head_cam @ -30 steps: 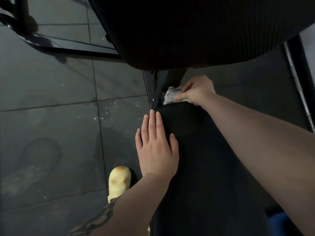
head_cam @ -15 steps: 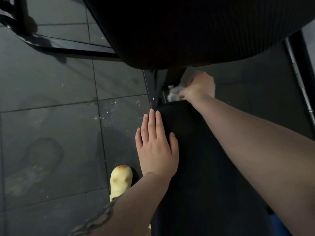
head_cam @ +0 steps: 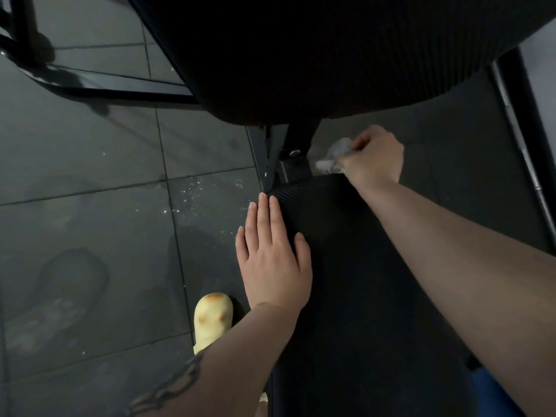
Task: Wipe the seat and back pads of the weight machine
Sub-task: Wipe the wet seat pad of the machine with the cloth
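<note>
Grey cloth (head_cam: 336, 156) in right hand (head_cam: 373, 156) — left hand (head_cam: 273, 260) flat on seat pad (head_cam: 346, 266)

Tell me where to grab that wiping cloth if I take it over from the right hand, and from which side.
Grip the pale bunch of the cloth that sticks out left of the right hand, coming from the left above the far edge of the seat pad. The rest is wadded inside the fist, and the back pad overhangs from above, so that free bunch is probably the only part within reach.

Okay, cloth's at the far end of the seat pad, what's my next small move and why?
Probably draw the cloth back along the seat pad: the right hand grips it at the far edge, the left hand rests flat.
</note>
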Demonstrator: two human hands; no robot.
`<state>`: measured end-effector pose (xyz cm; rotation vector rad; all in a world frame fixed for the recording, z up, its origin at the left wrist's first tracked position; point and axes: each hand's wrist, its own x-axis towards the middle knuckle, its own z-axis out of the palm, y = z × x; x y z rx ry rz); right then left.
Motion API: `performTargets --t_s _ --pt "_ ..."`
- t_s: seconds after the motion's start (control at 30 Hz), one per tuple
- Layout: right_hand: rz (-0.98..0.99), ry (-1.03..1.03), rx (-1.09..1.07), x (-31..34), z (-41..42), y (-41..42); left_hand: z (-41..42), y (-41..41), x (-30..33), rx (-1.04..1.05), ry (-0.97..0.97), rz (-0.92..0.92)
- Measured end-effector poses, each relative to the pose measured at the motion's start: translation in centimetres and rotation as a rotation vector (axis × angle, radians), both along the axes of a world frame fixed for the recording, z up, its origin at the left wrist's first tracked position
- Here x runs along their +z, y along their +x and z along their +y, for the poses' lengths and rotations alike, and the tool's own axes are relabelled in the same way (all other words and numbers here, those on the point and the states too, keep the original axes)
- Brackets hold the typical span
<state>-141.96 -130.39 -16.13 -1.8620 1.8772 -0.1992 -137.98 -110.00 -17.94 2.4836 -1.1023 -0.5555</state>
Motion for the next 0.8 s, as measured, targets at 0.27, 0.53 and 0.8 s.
performTargets --t_s 0.27,0.53,0.8 --pt "-0.113 0.091 0.037 -1.2 3.8 6.2 0.0 -0.1 -0.2 0.012 -0.008 -0.011" --pt "0.001 0.169 -0.149 -0.5 -0.7 0.7 0.1 0.0 -0.1 -0.006 -0.016 0.010" --pt "-0.047 0.121 0.633 0.7 4.0 0.6 -0.1 -0.1 -0.1 0.004 -0.017 -0.002"
